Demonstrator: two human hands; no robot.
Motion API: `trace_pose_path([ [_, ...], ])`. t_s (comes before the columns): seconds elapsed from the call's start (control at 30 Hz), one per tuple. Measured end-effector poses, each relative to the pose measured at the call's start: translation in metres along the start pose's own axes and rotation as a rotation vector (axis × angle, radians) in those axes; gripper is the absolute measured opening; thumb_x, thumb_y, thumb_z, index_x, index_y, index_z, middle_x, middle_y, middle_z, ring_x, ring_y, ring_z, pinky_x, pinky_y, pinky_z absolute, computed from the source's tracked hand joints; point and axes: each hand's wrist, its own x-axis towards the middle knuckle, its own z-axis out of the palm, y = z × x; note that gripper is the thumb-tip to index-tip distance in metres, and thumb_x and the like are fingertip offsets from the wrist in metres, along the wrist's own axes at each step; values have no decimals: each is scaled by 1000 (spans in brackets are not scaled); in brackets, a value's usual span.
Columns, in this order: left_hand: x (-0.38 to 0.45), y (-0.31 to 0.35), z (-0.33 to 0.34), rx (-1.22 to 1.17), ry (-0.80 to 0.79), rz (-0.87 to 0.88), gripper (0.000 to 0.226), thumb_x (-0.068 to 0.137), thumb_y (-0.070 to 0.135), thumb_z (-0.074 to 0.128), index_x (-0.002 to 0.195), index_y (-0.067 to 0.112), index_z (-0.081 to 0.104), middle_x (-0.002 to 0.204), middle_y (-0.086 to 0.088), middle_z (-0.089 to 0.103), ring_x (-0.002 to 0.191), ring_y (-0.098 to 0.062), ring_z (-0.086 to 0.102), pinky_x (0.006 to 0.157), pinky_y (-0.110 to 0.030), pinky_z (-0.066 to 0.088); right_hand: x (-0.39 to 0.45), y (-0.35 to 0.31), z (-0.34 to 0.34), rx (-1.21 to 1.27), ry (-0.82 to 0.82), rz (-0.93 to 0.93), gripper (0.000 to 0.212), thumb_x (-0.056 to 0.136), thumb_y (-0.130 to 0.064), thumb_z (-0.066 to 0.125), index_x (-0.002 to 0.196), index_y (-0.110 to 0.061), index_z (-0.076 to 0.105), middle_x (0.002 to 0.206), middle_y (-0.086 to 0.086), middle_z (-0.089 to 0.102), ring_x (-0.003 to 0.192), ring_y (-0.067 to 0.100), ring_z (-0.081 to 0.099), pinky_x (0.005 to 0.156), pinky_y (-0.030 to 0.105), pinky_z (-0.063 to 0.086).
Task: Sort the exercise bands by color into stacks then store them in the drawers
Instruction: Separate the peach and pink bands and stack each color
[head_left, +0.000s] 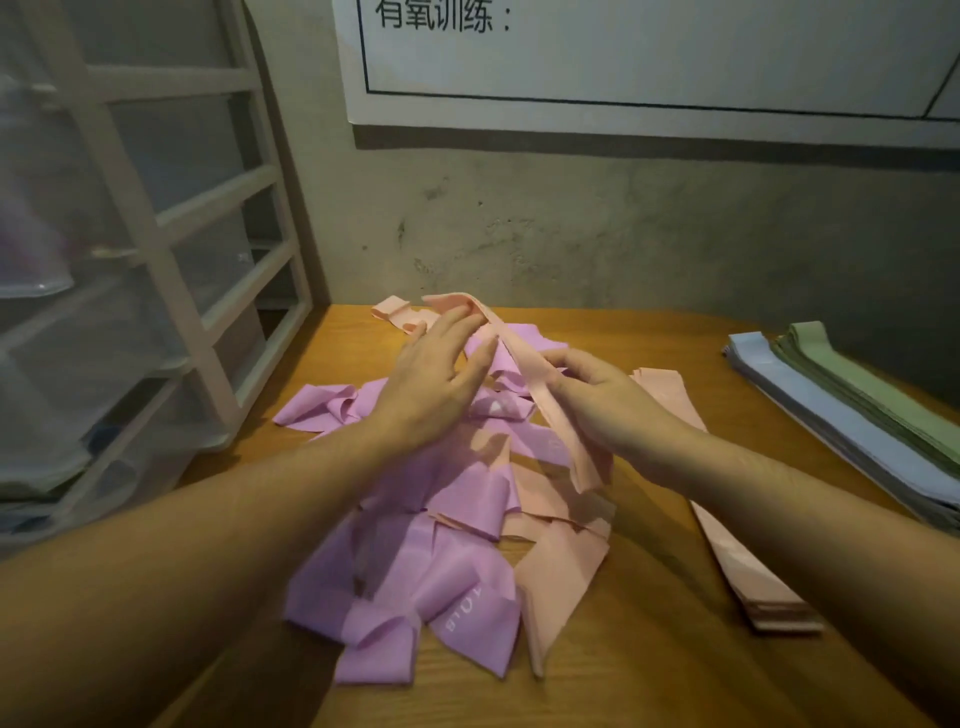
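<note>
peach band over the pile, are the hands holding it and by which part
Yes. The right hand pinches the peach band partway along its length, the lower end hanging below. The left hand lies with straight fingers along its upper stretch.

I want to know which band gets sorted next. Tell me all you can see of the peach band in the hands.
The peach band is a long, flat, thin strip, rubbery-looking and matte. It is lifted over the mixed pile, slanting from far left to near right. The right hand pinches its middle; the left hand touches its far part with straight fingers. Its near end droops, creased, onto the pile.
</note>
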Motion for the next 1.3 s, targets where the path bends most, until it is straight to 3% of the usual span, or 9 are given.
trace_pose_path([
  [0.13,-6,35,0,-520,-64,-308,53,95,63,37,126,28,62,133,25,57,113,-5,59,92,-21,45,-20,-8,0,25,51,-27,19,106,-31,44,112,-38,62,102,-18,63,92,5,60,74,24,48],
  [0.3,-17,64,0,-1147,-8,-688,51,107,36,36,134,-3,53,118,-21,70,94,-24,72,84,-35,58,-52,-9,3,-49,11,-103,20,107,-25,44,116,-36,57,101,-21,60,91,2,59,77,21,50],
  [0.47,-32,83,-13,-1417,86,-784,40,103,10,34,136,-7,49,103,-22,71,82,-28,71,67,-35,62,-80,-4,2,-153,-57,-140,27,106,-24,44,127,-35,55,111,-17,61,97,5,60,80,23,48],
  [0.67,-50,98,-24,-1480,99,-824,26,103,8,37,113,-2,60,112,-20,69,83,-24,71,68,-41,56,-104,1,-5,-230,-140,-116,33,104,-19,44,119,-47,51,104,-17,61,95,11,60,85,32,54],
  [0.77,-57,100,-26,-1479,139,-815,29,103,7,41,120,-5,61,111,-18,70,81,-23,74,64,-35,60,-111,2,-10,-257,-135,-97,32,102,-18,47,121,-42,54,104,-18,60,96,9,59,87,30,52],
  [0.93,-74,121,-30,-1340,103,-643,21,102,8,48,116,6,65,105,-13,73,84,-20,71,84,-37,56,-120,3,-13,-215,-74,-55,21,100,-27,57,118,-38,57,100,4,67,92,24,64,83,39,56],
  [1.1,-87,149,-37,-1253,108,-586,20,105,11,48,118,15,64,108,-13,73,89,-23,68,80,-39,58,-138,-3,-20,-161,-83,-14,34,97,-21,59,127,-34,50,92,-3,65,84,17,66,73,26,57],
  [1.23,-94,174,-46,-1217,75,-529,24,104,9,49,126,12,60,97,-12,74,76,-22,72,65,-36,61,-152,-13,-27,-102,-68,-38,36,95,-24,63,124,-38,46,104,-3,64,89,14,64,72,23,58],
  [1.3,-94,187,-49,-1143,60,-501,26,104,12,51,128,11,59,100,-13,73,86,-26,70,78,-45,61,-157,-24,-32,-51,-27,-82,36,95,-22,63,123,-39,47,109,-7,63,93,10,63,68,18,56],
])
